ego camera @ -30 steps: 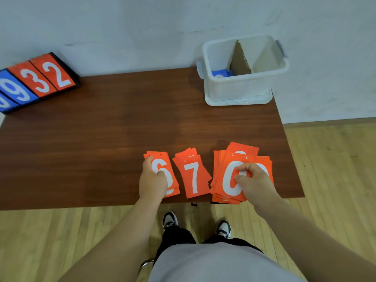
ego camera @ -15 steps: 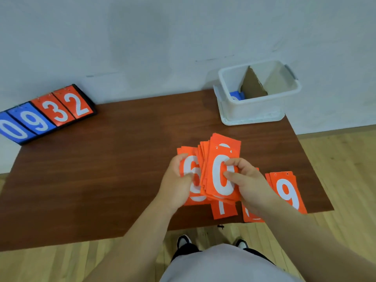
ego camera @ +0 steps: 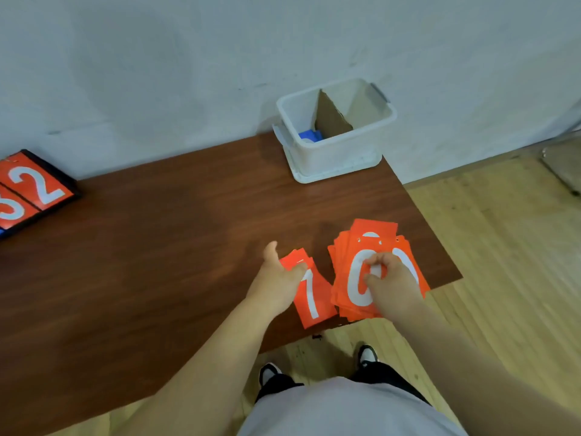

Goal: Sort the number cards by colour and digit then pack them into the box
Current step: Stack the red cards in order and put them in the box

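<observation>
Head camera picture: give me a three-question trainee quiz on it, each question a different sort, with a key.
1. True or false: the blue cards lie in the white box, left of its cardboard divider.
2. Which digit shows on the top card that the right hand pinches? A) 0 B) 5 C) 8
3. Fill in: the smaller red pile lies partly under the fingers of the ___ hand.
Key: 1 true; 2 A; 3 the left hand.
</observation>
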A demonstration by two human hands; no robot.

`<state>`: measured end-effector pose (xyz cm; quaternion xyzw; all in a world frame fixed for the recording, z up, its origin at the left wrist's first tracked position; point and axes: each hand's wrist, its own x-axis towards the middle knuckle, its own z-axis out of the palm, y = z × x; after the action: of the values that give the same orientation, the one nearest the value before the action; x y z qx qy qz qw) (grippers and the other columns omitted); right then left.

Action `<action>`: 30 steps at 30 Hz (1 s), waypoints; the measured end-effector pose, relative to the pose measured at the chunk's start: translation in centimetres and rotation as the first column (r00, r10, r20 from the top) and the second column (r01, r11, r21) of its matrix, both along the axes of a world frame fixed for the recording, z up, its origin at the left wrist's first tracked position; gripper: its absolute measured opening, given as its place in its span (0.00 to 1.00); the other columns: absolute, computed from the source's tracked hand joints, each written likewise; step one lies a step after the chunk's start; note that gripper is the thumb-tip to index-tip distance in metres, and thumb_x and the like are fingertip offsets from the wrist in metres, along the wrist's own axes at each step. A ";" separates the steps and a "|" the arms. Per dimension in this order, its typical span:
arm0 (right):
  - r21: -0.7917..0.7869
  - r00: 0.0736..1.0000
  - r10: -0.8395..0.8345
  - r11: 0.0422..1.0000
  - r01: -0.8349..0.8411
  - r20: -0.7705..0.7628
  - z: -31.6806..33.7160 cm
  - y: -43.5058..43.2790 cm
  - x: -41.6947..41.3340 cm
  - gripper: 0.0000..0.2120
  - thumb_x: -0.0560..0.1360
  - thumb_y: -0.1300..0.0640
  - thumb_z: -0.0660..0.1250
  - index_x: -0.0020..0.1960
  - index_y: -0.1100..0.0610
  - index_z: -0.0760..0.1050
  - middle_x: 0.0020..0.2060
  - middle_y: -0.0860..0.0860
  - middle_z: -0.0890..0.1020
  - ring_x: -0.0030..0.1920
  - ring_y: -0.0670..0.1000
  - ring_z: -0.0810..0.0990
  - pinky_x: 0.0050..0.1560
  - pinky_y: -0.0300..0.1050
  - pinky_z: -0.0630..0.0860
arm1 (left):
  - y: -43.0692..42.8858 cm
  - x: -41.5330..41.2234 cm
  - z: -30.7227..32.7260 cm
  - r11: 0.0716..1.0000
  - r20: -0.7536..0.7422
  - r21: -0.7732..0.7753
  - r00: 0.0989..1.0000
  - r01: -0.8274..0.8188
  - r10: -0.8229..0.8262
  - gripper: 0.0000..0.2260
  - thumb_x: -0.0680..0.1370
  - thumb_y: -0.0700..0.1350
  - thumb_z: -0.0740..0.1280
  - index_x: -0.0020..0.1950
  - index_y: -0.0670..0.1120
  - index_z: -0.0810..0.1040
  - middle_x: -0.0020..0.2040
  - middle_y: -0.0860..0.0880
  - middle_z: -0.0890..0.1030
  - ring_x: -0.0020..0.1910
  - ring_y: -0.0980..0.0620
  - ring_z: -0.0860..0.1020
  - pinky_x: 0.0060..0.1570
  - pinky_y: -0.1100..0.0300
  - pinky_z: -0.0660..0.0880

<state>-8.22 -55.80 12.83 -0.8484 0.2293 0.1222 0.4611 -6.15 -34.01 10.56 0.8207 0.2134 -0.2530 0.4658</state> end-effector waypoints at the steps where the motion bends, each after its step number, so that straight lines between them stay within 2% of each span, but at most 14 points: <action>1: -0.022 0.999 -0.031 0.999 0.030 -0.022 -0.1 -1.5 0.0 0.12 0.73 0.65 0.65 0.53 0.51 0.76 0.48 0.48 0.80 0.41 0.44 0.76 0.36 0.40 0.71 | -0.7 0.1 -1.0 0.993 -0.038 0.118 0.999 -0.023 0.028 0.40 0.76 0.59 0.68 0.81 0.56 0.48 0.74 0.44 0.69 0.68 0.42 0.74 0.66 0.49 0.72; 4: -0.048 0.998 -0.015 0.999 0.012 -0.063 -0.3 -5.3 -0.2 0.12 0.74 0.63 0.64 0.52 0.49 0.75 0.46 0.46 0.80 0.42 0.45 0.76 0.36 0.40 0.70 | -4.0 0.0 -3.0 0.948 -0.171 0.311 0.978 -0.058 0.116 0.48 0.71 0.61 0.72 0.81 0.52 0.46 0.74 0.42 0.63 0.71 0.38 0.67 0.67 0.47 0.70; 7: -0.026 0.995 0.062 0.998 -0.064 -0.082 -0.4 -8.2 -0.2 0.11 0.75 0.61 0.64 0.53 0.47 0.75 0.47 0.44 0.79 0.44 0.42 0.76 0.35 0.38 0.69 | -7.2 -0.1 -4.4 0.889 -0.203 0.452 0.963 -0.072 0.180 0.52 0.68 0.60 0.76 0.80 0.55 0.43 0.71 0.42 0.58 0.68 0.39 0.63 0.57 0.48 0.72; 8: -0.025 0.992 0.085 0.996 -0.087 -0.092 -0.5 -9.2 -0.1 0.11 0.76 0.61 0.64 0.53 0.47 0.75 0.48 0.44 0.79 0.44 0.41 0.76 0.35 0.37 0.68 | -8.0 0.2 -4.7 0.875 -0.193 0.474 0.959 -0.095 0.208 0.54 0.68 0.58 0.78 0.80 0.56 0.42 0.71 0.42 0.58 0.67 0.38 0.62 0.54 0.51 0.74; 10: -0.029 0.986 0.126 0.991 -0.130 -0.109 -0.7 -10.7 0.3 0.10 0.76 0.61 0.64 0.52 0.47 0.75 0.49 0.45 0.79 0.43 0.43 0.77 0.33 0.37 0.68 | -9.1 0.5 -5.1 0.856 -0.179 0.495 0.946 -0.150 0.269 0.57 0.67 0.54 0.80 0.79 0.58 0.40 0.71 0.42 0.57 0.66 0.38 0.63 0.55 0.47 0.77; 12: -0.024 0.980 0.158 0.987 -0.162 -0.120 -0.8 -12.0 0.7 0.10 0.77 0.61 0.64 0.53 0.47 0.75 0.50 0.46 0.80 0.42 0.43 0.76 0.32 0.35 0.68 | -9.7 0.6 -5.1 0.844 -0.172 0.496 0.929 -0.205 0.327 0.58 0.66 0.52 0.82 0.80 0.59 0.41 0.71 0.42 0.58 0.67 0.37 0.65 0.57 0.44 0.76; 14: -0.011 0.972 0.190 0.981 -0.194 -0.141 -0.8 -12.8 1.1 0.09 0.79 0.60 0.64 0.55 0.48 0.75 0.51 0.46 0.79 0.41 0.42 0.76 0.30 0.34 0.67 | -9.9 0.2 -5.1 0.843 -0.139 0.462 0.916 -0.275 0.375 0.56 0.67 0.49 0.82 0.80 0.61 0.43 0.69 0.42 0.60 0.66 0.37 0.70 0.55 0.45 0.76; 16: 0.015 0.966 0.208 0.978 -0.209 -0.156 -1.0 -13.2 1.4 0.09 0.79 0.59 0.64 0.55 0.47 0.75 0.52 0.47 0.79 0.43 0.46 0.77 0.30 0.34 0.67 | -9.8 -0.3 -5.5 0.859 -0.086 0.404 0.922 -0.314 0.377 0.52 0.69 0.47 0.81 0.80 0.61 0.48 0.67 0.42 0.64 0.62 0.38 0.75 0.54 0.46 0.76; 18: 0.038 0.962 0.221 0.975 -0.217 -0.159 -1.2 -13.1 1.8 0.08 0.79 0.59 0.64 0.54 0.47 0.75 0.53 0.48 0.79 0.45 0.48 0.78 0.31 0.35 0.69 | -9.7 -0.9 -5.8 0.879 -0.041 0.358 0.936 -0.314 0.351 0.46 0.71 0.45 0.79 0.80 0.59 0.54 0.68 0.43 0.69 0.63 0.39 0.76 0.58 0.47 0.76; 21: 0.052 0.958 0.246 0.969 -0.240 -0.146 -1.2 -12.3 2.5 0.09 0.78 0.60 0.64 0.52 0.47 0.75 0.53 0.48 0.79 0.45 0.45 0.77 0.34 0.38 0.72 | -9.0 -1.3 -6.0 0.880 0.016 0.280 0.918 -0.385 0.396 0.37 0.74 0.43 0.76 0.78 0.57 0.62 0.69 0.45 0.74 0.67 0.42 0.75 0.61 0.47 0.76; 24: 0.062 0.959 0.260 0.965 -0.255 -0.112 -0.9 -11.0 3.3 0.09 0.77 0.61 0.65 0.50 0.47 0.75 0.52 0.47 0.79 0.46 0.46 0.77 0.39 0.41 0.76 | -7.2 -1.3 -5.2 0.853 0.114 0.186 0.873 -0.488 0.475 0.28 0.78 0.42 0.70 0.76 0.56 0.66 0.67 0.46 0.76 0.62 0.44 0.77 0.54 0.53 0.75; 27: 0.112 0.965 0.237 0.968 -0.224 -0.111 0.2 -9.4 4.1 0.08 0.77 0.60 0.66 0.50 0.47 0.76 0.50 0.43 0.79 0.49 0.48 0.78 0.51 0.52 0.81 | -5.2 -1.4 -3.6 0.856 0.139 0.089 0.858 -0.508 0.495 0.25 0.79 0.38 0.64 0.75 0.56 0.69 0.64 0.48 0.75 0.55 0.47 0.76 0.47 0.56 0.73; 29: 0.225 0.971 0.206 0.958 -0.175 -0.121 1.2 -8.0 4.6 0.09 0.77 0.61 0.67 0.51 0.48 0.78 0.52 0.47 0.81 0.51 0.53 0.81 0.55 0.57 0.81 | -4.0 -2.1 -2.6 0.875 0.109 -0.005 0.869 -0.485 0.482 0.25 0.79 0.36 0.62 0.74 0.55 0.71 0.64 0.49 0.75 0.52 0.51 0.77 0.44 0.59 0.74; 30: 0.354 0.976 0.166 0.929 -0.108 -0.140 1.8 -7.1 4.8 0.09 0.78 0.63 0.67 0.53 0.50 0.79 0.53 0.52 0.83 0.51 0.56 0.83 0.56 0.59 0.81 | -3.5 -2.4 -2.3 0.880 0.095 -0.045 0.875 -0.472 0.474 0.25 0.79 0.36 0.62 0.73 0.56 0.71 0.64 0.49 0.75 0.52 0.51 0.77 0.43 0.60 0.75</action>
<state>-3.42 -62.94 14.65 -0.7553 0.1823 0.2631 0.5720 -8.56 -37.47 8.27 0.7508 0.3806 -0.0910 0.5321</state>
